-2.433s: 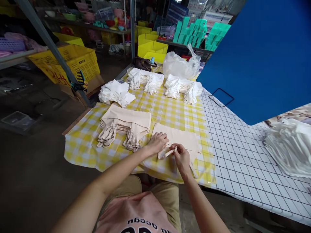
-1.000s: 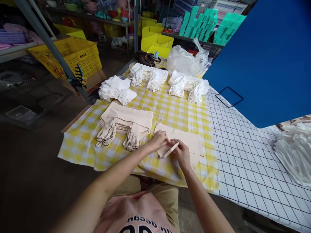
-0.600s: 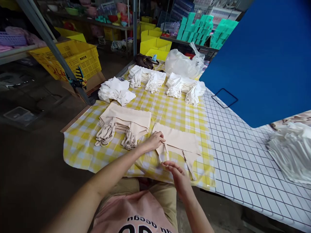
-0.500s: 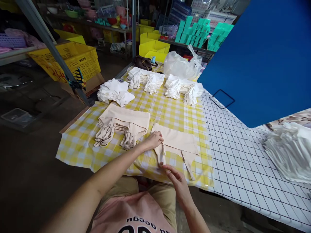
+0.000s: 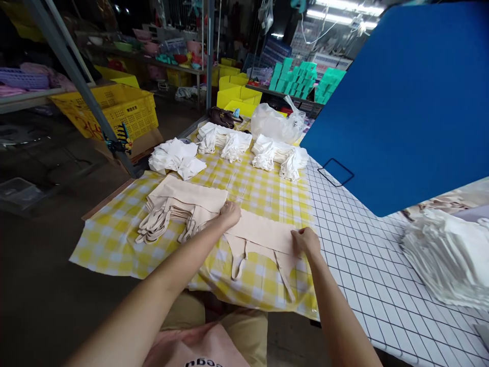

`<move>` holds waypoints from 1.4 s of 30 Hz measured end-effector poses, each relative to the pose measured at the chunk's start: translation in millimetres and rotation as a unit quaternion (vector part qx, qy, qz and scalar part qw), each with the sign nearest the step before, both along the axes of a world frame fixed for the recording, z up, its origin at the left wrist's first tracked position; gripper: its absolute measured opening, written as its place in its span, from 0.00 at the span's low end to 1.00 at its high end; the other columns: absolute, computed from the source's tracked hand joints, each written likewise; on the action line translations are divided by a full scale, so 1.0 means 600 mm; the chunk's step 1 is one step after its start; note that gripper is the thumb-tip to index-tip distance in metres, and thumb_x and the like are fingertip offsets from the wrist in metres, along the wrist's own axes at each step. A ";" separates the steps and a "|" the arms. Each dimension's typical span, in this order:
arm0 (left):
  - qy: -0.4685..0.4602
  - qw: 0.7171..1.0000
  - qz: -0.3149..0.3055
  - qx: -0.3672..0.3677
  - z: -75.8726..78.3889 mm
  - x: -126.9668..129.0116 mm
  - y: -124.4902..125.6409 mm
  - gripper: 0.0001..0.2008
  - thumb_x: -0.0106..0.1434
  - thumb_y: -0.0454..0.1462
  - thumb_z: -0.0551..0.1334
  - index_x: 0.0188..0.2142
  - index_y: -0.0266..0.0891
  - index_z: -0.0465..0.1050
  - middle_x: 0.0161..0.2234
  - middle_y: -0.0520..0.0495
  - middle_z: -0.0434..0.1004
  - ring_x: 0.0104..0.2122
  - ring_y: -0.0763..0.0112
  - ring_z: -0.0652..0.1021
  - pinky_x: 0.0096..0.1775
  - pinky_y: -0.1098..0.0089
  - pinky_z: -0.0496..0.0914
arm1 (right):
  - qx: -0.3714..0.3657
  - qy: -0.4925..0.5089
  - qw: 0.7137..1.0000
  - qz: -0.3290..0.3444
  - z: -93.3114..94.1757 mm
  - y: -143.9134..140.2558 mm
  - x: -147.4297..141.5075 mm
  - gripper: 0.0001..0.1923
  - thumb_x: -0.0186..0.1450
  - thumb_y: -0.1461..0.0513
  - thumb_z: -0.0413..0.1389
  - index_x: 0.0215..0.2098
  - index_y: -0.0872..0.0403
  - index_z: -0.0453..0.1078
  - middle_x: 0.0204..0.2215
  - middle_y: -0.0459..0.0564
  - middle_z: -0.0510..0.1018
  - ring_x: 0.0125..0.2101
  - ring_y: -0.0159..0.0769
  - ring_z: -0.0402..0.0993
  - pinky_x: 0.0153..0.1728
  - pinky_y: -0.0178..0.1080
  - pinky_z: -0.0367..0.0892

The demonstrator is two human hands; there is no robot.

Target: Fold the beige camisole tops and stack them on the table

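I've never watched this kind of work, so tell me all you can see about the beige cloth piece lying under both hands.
The beige cloth piece looks like a plain cotton tote bag, lying flat on the yellow checked tablecloth near the table's front edge. Two strap handles trail toward the person. The left hand presses its left end, and the right hand grips its right end. A stack of similar beige bags sits just to its left.

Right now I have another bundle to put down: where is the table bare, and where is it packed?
Bare checked cloth lies between the white piles at the back and the beige bag under the left hand and right hand. The white grid surface is free up to the blue board. The beige stack crowds the left.
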State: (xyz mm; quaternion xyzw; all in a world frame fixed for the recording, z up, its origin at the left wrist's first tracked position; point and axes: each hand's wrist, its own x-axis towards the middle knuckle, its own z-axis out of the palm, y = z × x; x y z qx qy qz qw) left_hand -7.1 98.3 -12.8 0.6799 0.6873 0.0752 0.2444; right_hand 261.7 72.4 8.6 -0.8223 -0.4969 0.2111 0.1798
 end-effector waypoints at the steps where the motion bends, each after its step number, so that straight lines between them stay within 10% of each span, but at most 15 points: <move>1: -0.001 1.000 0.005 -0.011 0.002 -0.001 0.004 0.15 0.62 0.41 0.57 0.45 0.33 0.67 0.43 0.41 0.70 0.40 0.65 0.73 0.41 0.61 0.70 | -0.007 0.010 1.000 0.008 -0.003 0.003 -0.002 0.08 0.49 0.60 0.56 0.17 0.52 0.61 0.18 0.51 0.71 0.25 0.41 0.69 0.24 0.37 0.58; 9: -0.080 0.996 0.013 0.030 0.025 -0.004 -0.007 0.04 0.50 0.30 0.62 0.22 0.36 0.66 0.22 0.48 0.71 0.28 0.68 0.74 0.28 0.73 0.63 | 0.015 0.154 0.986 0.066 0.009 -0.022 0.005 0.09 0.47 0.59 0.57 0.20 0.52 0.60 0.16 0.43 0.67 0.19 0.31 0.63 0.20 0.34 0.57; 20: -0.308 0.921 -0.059 0.230 0.167 -0.047 -0.043 0.12 0.52 0.31 0.57 0.20 0.39 0.53 0.31 0.51 0.74 0.33 0.73 0.73 0.34 0.75 0.65 | 0.215 0.244 0.932 0.162 0.153 -0.079 0.036 0.16 0.51 0.50 0.61 0.28 0.53 0.69 0.33 0.50 0.74 0.33 0.37 0.69 0.33 0.39 0.65; 31: -0.108 0.949 -0.242 0.168 -0.003 -0.098 -0.250 0.17 0.52 0.22 0.51 0.36 0.39 0.69 0.40 0.48 0.76 0.43 0.68 0.74 0.52 0.62 0.63 | 0.084 0.071 0.936 0.334 -0.015 -0.243 0.037 0.05 0.55 0.63 0.50 0.26 0.51 0.67 0.44 0.53 0.74 0.46 0.44 0.70 0.41 0.43 0.67; 35: -0.083 0.938 -0.281 0.186 -0.018 -0.111 -0.270 0.28 0.53 0.23 0.51 0.54 0.37 0.61 0.52 0.42 0.69 0.52 0.66 0.69 0.55 0.60 0.62 | 0.096 0.051 0.938 0.328 -0.024 -0.263 0.036 0.09 0.54 0.65 0.47 0.29 0.51 0.68 0.46 0.53 0.73 0.47 0.43 0.70 0.43 0.43 0.67; 42: -0.076 0.939 -0.300 0.149 -0.014 -0.111 -0.262 0.23 0.54 0.22 0.49 0.45 0.38 0.72 0.52 0.42 0.69 0.53 0.66 0.69 0.56 0.54 0.59 | 0.120 0.060 0.946 0.295 -0.040 -0.261 0.039 0.13 0.58 0.61 0.47 0.32 0.50 0.74 0.45 0.53 0.73 0.43 0.43 0.72 0.39 0.42 0.68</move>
